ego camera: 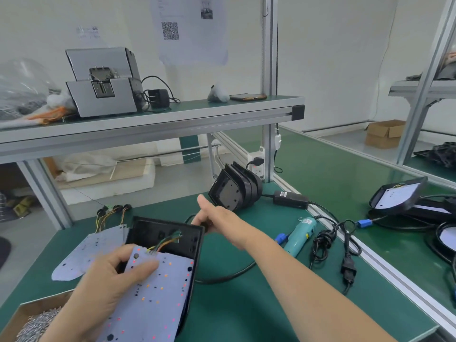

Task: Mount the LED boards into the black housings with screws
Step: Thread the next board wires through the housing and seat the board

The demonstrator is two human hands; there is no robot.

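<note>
Your left hand [108,275] grips the LED board [158,297] at its left edge, with the thumb laid on the white face. The board lies over the near part of the open black housing [167,233], which rests on the green tabletop [246,304]. Green and orange wires [170,239] run from the board's far edge into the uncovered cavity.

Your right hand [212,218], apart from the left, reaches to the housing's far right corner with the thumb extended and the fingers curled. You cannot tell whether they hold the corner or the black cable [234,274] beside it.

Screws [37,324] fill a cardboard box [37,302] at near left. Spare boards [91,253] lie left of the housing. A stack of housings [234,191] stands beyond it, and a teal electric screwdriver [299,234] lies to the right.
</note>
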